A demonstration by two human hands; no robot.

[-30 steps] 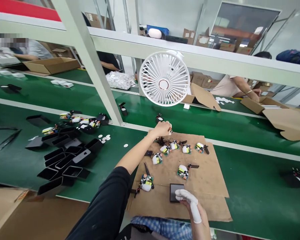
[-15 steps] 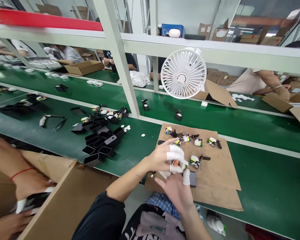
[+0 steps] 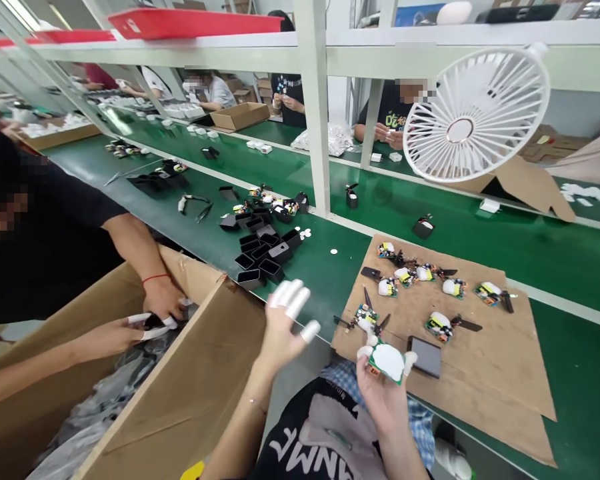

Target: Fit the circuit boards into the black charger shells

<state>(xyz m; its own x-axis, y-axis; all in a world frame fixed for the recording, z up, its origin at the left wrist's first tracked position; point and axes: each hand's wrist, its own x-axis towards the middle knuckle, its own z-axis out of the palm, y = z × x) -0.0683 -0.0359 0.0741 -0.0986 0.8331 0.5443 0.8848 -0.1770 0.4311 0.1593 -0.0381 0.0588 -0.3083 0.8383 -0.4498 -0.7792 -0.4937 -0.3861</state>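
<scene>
Right hand (image 3: 380, 390) gripped a circuit board (image 3: 387, 361); left hand (image 3: 283, 327) hung spread, empty, over the green bench (image 3: 555, 253) near the cardboard sheet (image 3: 480, 360)

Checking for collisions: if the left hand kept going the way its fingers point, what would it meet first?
Probably the cluster of black housings on the green belt; the left hand points up and away over bare belt first. Depth is uncertain.

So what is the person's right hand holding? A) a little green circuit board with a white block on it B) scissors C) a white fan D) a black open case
A: the right hand grips a small green circuit board with a white block between capped fingertips, just in front of the brown cardboard sheet, while the left hand is spread open and empty.
</scene>
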